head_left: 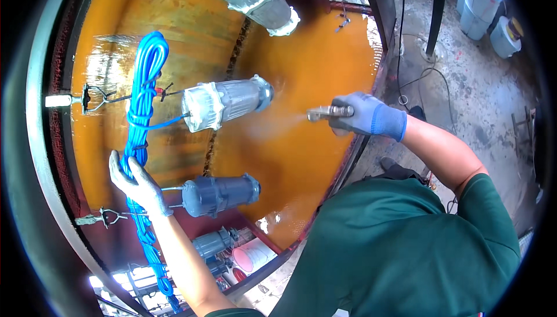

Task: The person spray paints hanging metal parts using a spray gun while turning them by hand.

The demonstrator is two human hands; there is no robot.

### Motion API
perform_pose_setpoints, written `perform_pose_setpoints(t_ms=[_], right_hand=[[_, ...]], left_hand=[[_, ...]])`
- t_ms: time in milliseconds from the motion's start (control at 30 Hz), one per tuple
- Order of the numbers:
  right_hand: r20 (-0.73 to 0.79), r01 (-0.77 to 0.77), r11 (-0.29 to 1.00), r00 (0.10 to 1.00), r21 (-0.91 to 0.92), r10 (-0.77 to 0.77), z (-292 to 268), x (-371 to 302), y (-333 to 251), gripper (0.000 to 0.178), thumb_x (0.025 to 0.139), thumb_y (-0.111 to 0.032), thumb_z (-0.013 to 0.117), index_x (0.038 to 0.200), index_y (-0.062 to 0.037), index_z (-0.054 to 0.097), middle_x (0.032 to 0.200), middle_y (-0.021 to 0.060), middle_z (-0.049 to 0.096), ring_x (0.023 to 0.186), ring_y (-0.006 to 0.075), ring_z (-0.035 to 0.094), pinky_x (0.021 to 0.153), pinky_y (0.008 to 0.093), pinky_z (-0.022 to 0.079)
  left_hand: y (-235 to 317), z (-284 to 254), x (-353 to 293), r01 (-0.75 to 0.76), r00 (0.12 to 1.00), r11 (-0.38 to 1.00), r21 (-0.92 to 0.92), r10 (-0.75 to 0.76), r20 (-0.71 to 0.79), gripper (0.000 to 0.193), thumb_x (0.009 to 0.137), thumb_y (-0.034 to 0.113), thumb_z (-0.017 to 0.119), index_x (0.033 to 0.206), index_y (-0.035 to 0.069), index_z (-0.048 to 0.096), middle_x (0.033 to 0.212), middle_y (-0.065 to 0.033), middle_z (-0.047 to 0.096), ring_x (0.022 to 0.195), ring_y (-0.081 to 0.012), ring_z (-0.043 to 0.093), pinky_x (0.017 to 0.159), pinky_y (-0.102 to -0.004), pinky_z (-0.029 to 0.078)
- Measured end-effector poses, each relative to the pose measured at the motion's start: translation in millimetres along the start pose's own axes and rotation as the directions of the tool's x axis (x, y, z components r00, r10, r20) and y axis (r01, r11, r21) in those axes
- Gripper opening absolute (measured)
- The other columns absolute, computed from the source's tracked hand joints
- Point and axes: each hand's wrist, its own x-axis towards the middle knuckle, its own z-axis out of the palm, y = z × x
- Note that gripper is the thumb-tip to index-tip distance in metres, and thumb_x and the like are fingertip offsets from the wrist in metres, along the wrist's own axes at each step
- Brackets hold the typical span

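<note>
While the pale motor [229, 102] hangs before an orange surface [325, 50], we see in the head view that our right hand [361, 115], to its right, is closed round a spray gun [325, 113], with mist between nozzle and motor. Left of and below the pale motor, our left hand [142, 186] is half open at a blue cable bundle [139, 108]; whether it grips, we cannot tell. Below the pale motor hangs a dark motor [217, 195].
</note>
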Motion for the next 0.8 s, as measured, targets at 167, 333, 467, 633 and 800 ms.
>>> perform_pose_setpoints(t_ms=[167, 333, 467, 633, 800], right_hand=[[-0.328, -0.042, 0.984, 0.94, 0.172, 0.097, -22.0, 0.4, -4.9, 0.032, 0.093, -0.036, 0.069, 0.101, -0.0052, 0.069, 0.085, 0.0117, 0.077, 0.087, 0.029, 0.077, 0.082, 0.0394, 0.058], [-0.033, -0.003, 1.0, 0.999, -0.014, 0.002, -34.7, -14.0, -7.7, 0.028, 0.094, -0.031, 0.072, 0.102, -0.0044, 0.069, 0.086, 0.0158, 0.075, 0.088, 0.0323, 0.076, 0.08, 0.0406, 0.058], [-0.306, -0.028, 0.993, 0.95, 0.112, 0.061, -49.0, -15.2, -1.1, 0.03, 0.094, -0.032, 0.073, 0.104, -0.0041, 0.068, 0.088, 0.0152, 0.074, 0.087, 0.029, 0.076, 0.079, 0.0402, 0.057], [-0.049, -0.034, 0.999, 0.998, 0.038, 0.036, -49.7, -32.6, 3.1, 0.023, 0.094, -0.026, 0.073, 0.1, -0.0039, 0.069, 0.087, 0.0148, 0.075, 0.082, 0.0282, 0.076, 0.074, 0.0393, 0.057], [0.006, -0.096, 0.995, 0.995, -0.036, 0.096, -46.0, -29.0, -12.1, 0.029, 0.093, -0.033, 0.073, 0.102, -0.0055, 0.07, 0.085, 0.0149, 0.074, 0.086, 0.0318, 0.075, 0.079, 0.0423, 0.057]], left_hand=[[68.0, 18.6, 19.0, -0.154, 0.988, 0.98, -0.13, 0.157, 0.015, 0.051, 0.108, 0.018, 0.059, 0.153, -0.002, 0.049, 0.155, -0.0227, 0.048, 0.144, -0.0363, 0.046, 0.12, -0.0482, 0.037], [118.6, 23.1, 29.1, -0.185, 0.976, 0.944, -0.273, 0.21, 0.065, 0.052, 0.109, 0.012, 0.054, 0.158, 0.0, 0.043, 0.162, -0.0168, 0.041, 0.151, -0.0294, 0.039, 0.124, -0.0438, 0.033], [129.1, 27.5, 29.4, -0.164, 0.973, 0.933, -0.32, 0.206, 0.102, 0.051, 0.11, 0.014, 0.054, 0.158, 0.001, 0.044, 0.159, -0.0171, 0.046, 0.149, -0.0297, 0.042, 0.125, -0.0438, 0.031], [86.8, 24.7, 13.4, -0.155, 0.972, 0.965, -0.213, 0.187, 0.14, 0.039, 0.107, 0.014, 0.058, 0.142, -0.001, 0.061, 0.147, -0.0204, 0.055, 0.14, -0.0353, 0.05, 0.12, -0.0473, 0.037], [39.2, 15.9, -10.8, -0.122, 0.99, 0.985, -0.125, 0.131, 0.061, 0.034, 0.105, 0.011, 0.061, 0.137, -0.001, 0.065, 0.141, -0.0214, 0.06, 0.138, -0.0381, 0.052, 0.118, -0.0493, 0.038]])
